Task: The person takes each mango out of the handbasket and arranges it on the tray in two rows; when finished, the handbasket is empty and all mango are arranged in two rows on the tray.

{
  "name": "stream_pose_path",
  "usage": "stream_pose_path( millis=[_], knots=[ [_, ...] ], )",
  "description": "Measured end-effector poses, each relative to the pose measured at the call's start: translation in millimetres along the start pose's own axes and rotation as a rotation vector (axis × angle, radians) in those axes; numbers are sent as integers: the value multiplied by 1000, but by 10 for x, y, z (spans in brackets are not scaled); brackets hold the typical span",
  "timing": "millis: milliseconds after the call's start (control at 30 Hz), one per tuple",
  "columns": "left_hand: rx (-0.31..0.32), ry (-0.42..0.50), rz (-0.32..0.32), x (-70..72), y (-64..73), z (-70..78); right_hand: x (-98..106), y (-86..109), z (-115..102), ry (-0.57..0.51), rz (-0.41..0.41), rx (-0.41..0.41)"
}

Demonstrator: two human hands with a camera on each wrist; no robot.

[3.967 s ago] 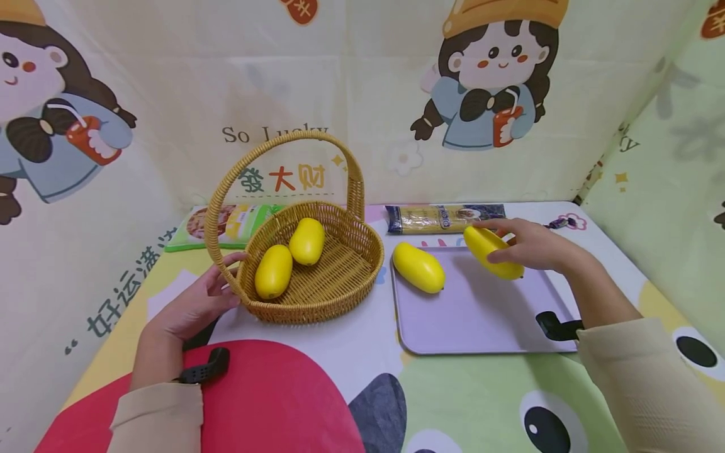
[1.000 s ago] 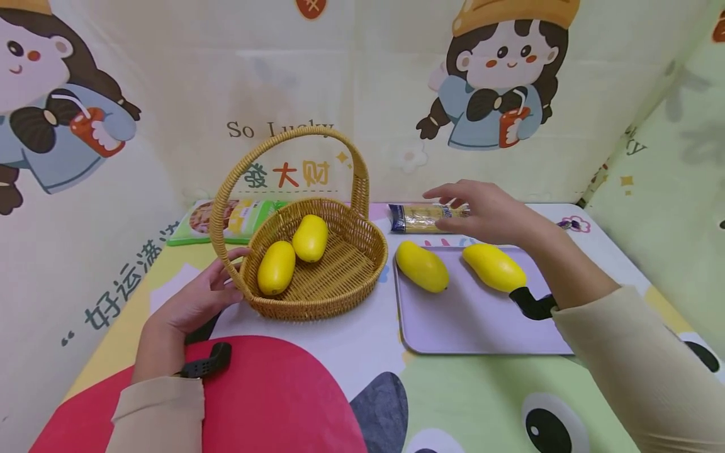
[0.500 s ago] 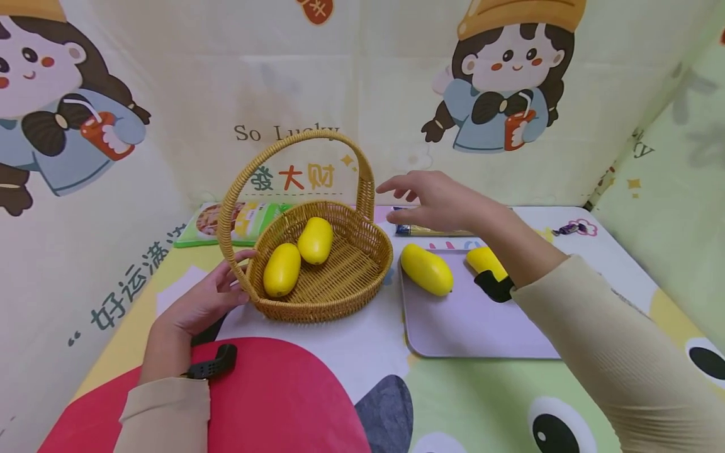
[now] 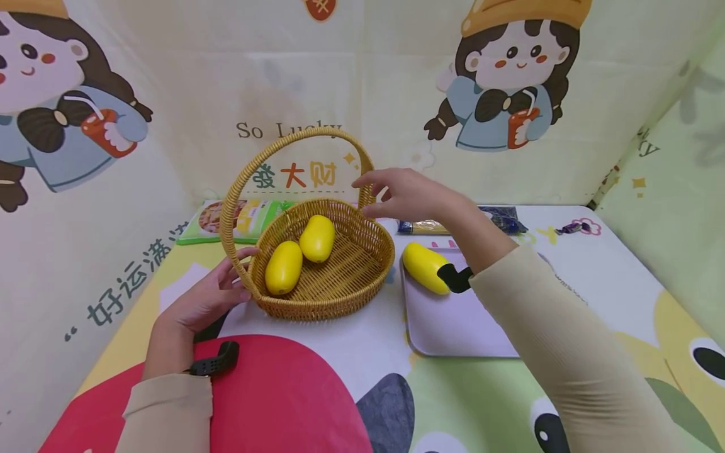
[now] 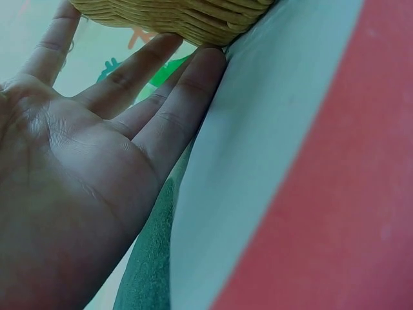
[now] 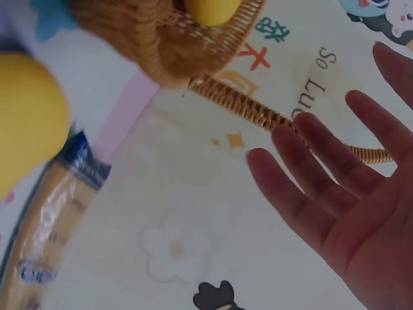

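A woven basket [image 4: 325, 308] with a tall arched handle stands left of centre, holding two yellow mangoes [image 4: 284, 267]. My left hand [image 4: 206, 299] rests its fingers against the basket's left side; in the left wrist view the extended fingertips meet the woven wall [image 5: 187, 16]. Over by the right base of the handle [image 6: 239, 100], my right hand [image 4: 404, 195] is raised with spread fingers and holds nothing. Another mango [image 4: 420, 264] lies on the lilac tray [image 4: 447, 327] to the right. My right forearm covers part of the tray and the second mango there.
Behind the tray lies a packet of dry noodles [image 4: 501, 220], partly hidden by my right arm. A green food bag [image 4: 243, 220] lies behind the basket. A small wrapped candy [image 4: 572, 228] sits at the back right, before the printed cloth backdrop.
My right hand let go of a mango on the tray, rose, and swept left to the basket's handle. My left hand stayed at the basket, which has not moved.
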State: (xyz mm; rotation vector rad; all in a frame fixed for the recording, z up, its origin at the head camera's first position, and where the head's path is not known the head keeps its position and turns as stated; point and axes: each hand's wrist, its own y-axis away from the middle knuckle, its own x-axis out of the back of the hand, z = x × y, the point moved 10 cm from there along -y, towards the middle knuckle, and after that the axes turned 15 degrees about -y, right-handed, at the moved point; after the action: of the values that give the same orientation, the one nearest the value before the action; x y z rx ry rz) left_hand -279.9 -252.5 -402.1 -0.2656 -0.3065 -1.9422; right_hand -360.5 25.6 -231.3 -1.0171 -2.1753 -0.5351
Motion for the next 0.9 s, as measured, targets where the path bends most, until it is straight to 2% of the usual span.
stream_pose_path(
  millis=[400,633,900],
  knots=[
    [-15,20,2,3,25,-6,-287,-322,10,-73,-71,-72],
    [-9,15,2,-5,36,-29,-516,-513,4,-178,-143,-108],
    [-6,-49,1,25,-35,4,-573,-686,35,-256,-81,-180]
  ],
)
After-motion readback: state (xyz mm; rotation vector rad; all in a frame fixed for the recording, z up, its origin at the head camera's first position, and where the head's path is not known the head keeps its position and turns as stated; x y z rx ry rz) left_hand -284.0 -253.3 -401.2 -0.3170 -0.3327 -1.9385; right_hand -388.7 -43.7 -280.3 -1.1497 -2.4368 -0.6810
